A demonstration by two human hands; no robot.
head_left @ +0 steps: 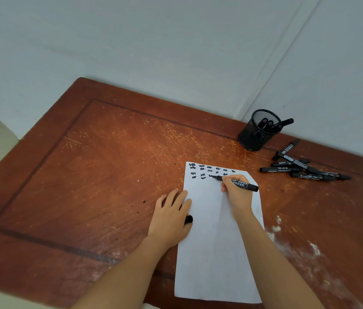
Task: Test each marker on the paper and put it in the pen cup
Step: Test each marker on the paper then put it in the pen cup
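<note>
— Where does this take place?
— At a scratched reddish-brown table (109, 175) set into a corner of pale walls (176, 52). A white paper (209, 253) lies near the front edge.

— What are the person's hands doing?
— The right hand (236, 197) is closed around an uncapped black marker (244, 183), pinching its barrel. The tip touches the paper in the second row of black scribbles (205, 169) near the top.
— And the other?
— The left hand (171, 215) lies flat with its fingers straight, pressing on the paper's left edge. A black cap (189, 219) pokes out beside its thumb.

— Where is the pen cup?
— The black mesh pen cup (254, 139) stands upright by the wall corner, beyond the paper, with several markers inside. A pile of loose markers (298, 169) lies on the table to its right, apart from the paper.
</note>
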